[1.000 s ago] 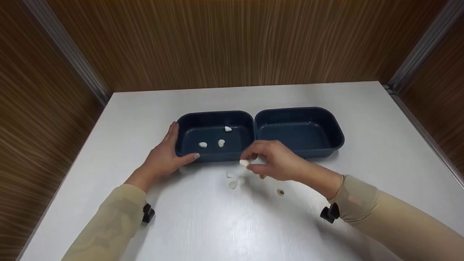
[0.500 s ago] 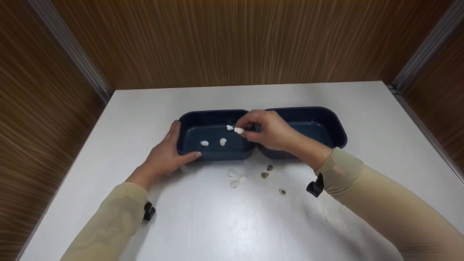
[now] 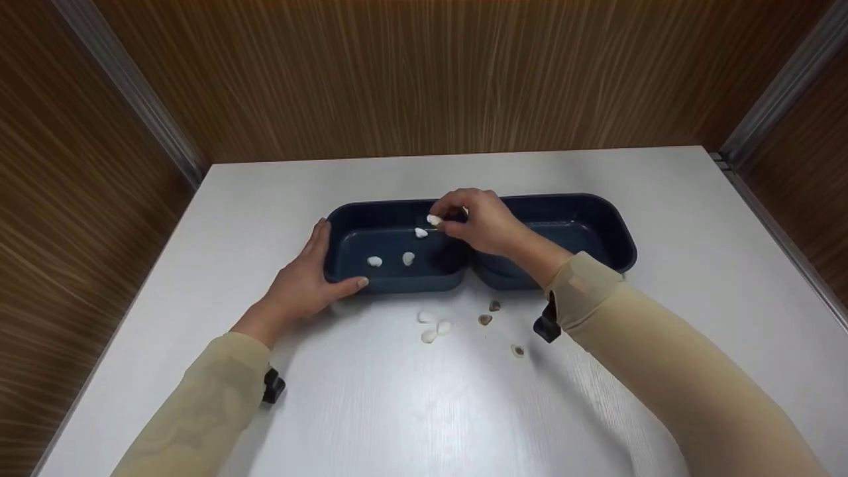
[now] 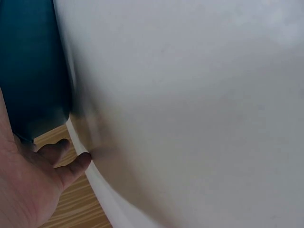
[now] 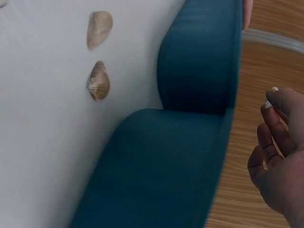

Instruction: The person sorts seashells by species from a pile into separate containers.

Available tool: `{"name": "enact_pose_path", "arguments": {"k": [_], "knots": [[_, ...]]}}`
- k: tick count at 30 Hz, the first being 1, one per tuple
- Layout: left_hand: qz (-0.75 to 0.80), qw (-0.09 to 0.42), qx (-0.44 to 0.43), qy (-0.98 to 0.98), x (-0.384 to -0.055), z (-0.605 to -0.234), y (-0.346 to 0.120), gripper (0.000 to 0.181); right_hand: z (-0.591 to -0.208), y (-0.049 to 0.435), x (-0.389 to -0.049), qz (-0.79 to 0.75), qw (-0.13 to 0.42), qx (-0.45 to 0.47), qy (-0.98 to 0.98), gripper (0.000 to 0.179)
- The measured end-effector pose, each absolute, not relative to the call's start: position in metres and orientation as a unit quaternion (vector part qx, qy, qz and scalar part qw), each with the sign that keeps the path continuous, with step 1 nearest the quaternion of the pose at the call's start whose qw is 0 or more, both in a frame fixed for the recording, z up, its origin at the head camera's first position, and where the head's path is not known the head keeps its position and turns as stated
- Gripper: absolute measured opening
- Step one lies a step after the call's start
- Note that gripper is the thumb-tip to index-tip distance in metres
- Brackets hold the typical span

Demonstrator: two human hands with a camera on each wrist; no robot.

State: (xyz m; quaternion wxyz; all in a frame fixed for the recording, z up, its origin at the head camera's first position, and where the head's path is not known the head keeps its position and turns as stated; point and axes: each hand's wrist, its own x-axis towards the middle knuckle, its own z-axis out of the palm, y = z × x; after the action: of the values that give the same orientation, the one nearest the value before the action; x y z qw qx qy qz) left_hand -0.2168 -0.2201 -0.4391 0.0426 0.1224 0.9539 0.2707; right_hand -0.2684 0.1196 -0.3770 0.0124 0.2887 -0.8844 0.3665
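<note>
Beyond the right hand [image 3: 485, 220], pinching a white shell [image 3: 434, 219], a woodgrain wall [image 3: 424, 79] backs the white desk [image 3: 411, 404]; leftward, the straight-fingered left hand [image 3: 303, 281] touches a blue tray [image 3: 414, 284].

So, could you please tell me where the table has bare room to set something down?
Bare: the table behind the left tray and right tray, and the front stretch between the sleeves. Crowded: just in front of the trays, with white shells and brownish shells.
</note>
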Motion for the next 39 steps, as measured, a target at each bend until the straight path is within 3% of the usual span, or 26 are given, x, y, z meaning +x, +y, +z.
{"name": "enact_pose_path", "arguments": {"k": [19, 39], "knots": [[0.270, 0.048, 0.124, 0.954, -0.216, -0.438, -0.220, 0.130, -0.395, 0.116, -0.282, 0.343, -0.020, 0.243, -0.907, 0.018], [0.269, 0.046, 0.124, 0.954, -0.216, -0.439, -0.220, 0.130, -0.390, 0.121, -0.275, 0.322, 0.013, 0.257, -0.911, 0.024]]}}
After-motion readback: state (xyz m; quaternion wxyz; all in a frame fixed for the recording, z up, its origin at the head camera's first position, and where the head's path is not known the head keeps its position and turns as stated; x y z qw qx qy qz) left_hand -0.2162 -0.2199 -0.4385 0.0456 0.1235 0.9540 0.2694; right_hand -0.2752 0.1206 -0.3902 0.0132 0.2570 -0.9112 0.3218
